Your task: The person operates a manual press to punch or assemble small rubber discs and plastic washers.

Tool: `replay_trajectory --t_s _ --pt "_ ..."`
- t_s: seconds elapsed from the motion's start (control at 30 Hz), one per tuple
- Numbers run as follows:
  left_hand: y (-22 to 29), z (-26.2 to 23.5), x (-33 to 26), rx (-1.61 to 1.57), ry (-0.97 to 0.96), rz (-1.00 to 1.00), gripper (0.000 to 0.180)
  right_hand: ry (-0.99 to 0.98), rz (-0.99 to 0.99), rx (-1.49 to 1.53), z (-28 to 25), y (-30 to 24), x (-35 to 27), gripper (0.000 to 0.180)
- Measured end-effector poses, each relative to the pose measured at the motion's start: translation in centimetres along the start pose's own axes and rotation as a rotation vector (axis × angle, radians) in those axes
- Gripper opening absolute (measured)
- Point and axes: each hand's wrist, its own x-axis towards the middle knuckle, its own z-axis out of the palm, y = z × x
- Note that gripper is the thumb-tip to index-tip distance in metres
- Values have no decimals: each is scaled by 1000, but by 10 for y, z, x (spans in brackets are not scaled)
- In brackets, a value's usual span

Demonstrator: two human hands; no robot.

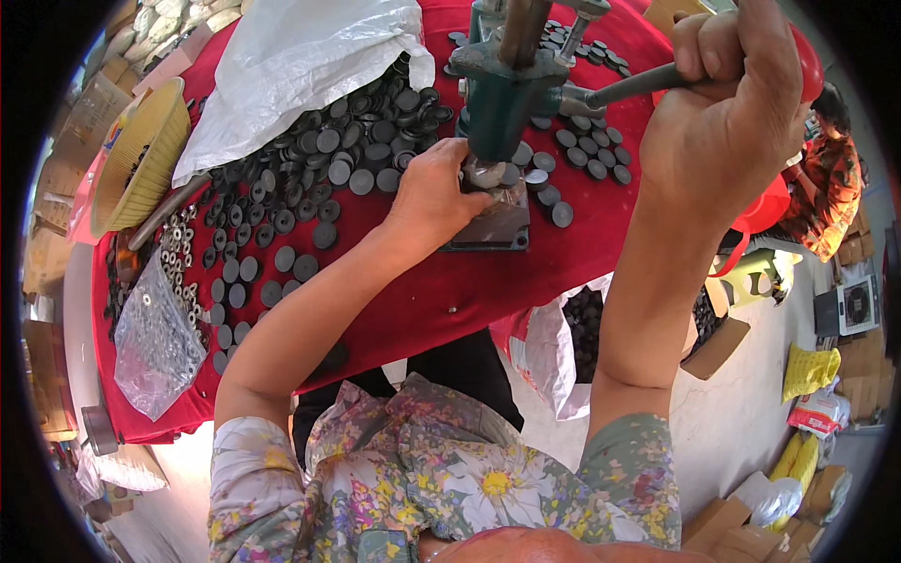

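Observation:
A green hand press (497, 103) stands on the table, its ram over a metal base (497, 225). My right hand (723, 113) is raised at the upper right, fingers curled round the press lever (633, 86). My left hand (436, 192) is at the foot of the ram, thumb and fingers closing in on the spot under it; whatever they pinch is hidden. A shiny rounded part (485, 174) shows beside those fingers. Dark grey round caps (361, 141) lie heaped to the left of the press, and flat grey discs (591, 150) lie to its right.
A red cloth (404, 319) covers the table. White sacking (300, 66) lies behind the heap. At left are a yellow basket (141, 159), small metal rings (178, 253) and a clear plastic bag (160, 338). A sack of dark pieces (554, 357) stands below the edge. Another person (831, 178) sits at right.

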Motion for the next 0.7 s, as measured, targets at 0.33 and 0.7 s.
replay_trajectory --t_s 0.33,0.7 --pt "-9 3 0 -4 1 -75 52 25 -4 -7 0 6 -3 24" --pt "-10 10 9 -71 -19 -79 46 -233 -86 41 -45 8 -7 25"
